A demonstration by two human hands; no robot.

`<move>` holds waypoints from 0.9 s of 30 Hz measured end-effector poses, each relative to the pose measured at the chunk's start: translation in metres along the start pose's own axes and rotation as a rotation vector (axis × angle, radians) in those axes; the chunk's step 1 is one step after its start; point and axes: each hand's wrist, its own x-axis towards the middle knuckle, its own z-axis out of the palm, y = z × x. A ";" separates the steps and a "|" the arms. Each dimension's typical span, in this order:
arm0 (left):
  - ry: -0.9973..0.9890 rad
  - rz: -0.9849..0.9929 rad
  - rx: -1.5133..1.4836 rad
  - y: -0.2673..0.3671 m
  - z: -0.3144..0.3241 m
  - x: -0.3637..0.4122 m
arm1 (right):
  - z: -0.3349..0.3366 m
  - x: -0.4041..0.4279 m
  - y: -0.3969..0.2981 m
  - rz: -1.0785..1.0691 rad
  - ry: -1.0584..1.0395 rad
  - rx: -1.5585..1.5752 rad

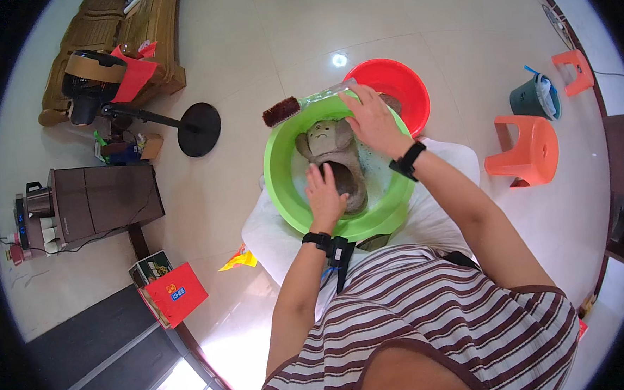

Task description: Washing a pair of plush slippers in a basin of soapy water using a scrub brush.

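A grey plush slipper (336, 156) with a small animal face at its toe sits in soapy water inside a green plastic basin (275, 181). My left hand (325, 198) lies over the slipper's near part, fingers spread beside its foot opening. Above the basin's far right side is my right hand (376, 120), fingers apart, its thumb close to the slipper's toe end. A scrubbing brush (282, 112) with dark brown bristles and a clear handle rests across the far rim. The handle's end reaches my right fingertips; whether they touch is unclear.
Behind the basin stands a red basin (414, 83) with a brownish item in it, partly hidden. An orange stool (532, 149) and a dark green bucket (529, 99) are at right. At left are a fan base (199, 129), a brown cabinet (106, 206) and a red box (177, 295).
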 end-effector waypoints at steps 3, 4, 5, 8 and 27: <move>-0.045 0.137 0.166 0.006 0.008 0.007 | 0.013 0.005 0.008 -0.103 -0.163 0.036; -0.015 0.228 0.242 0.005 0.013 0.008 | 0.019 0.002 0.008 -0.090 -0.388 0.096; 0.093 0.283 0.308 0.002 0.022 0.010 | 0.023 -0.007 0.004 -0.089 -0.395 0.098; -0.026 0.298 0.202 0.001 0.027 0.015 | 0.026 -0.044 -0.017 -0.030 -0.779 -0.089; -0.548 0.051 0.320 -0.018 0.073 0.059 | 0.056 -0.086 -0.030 -0.036 -0.765 -0.380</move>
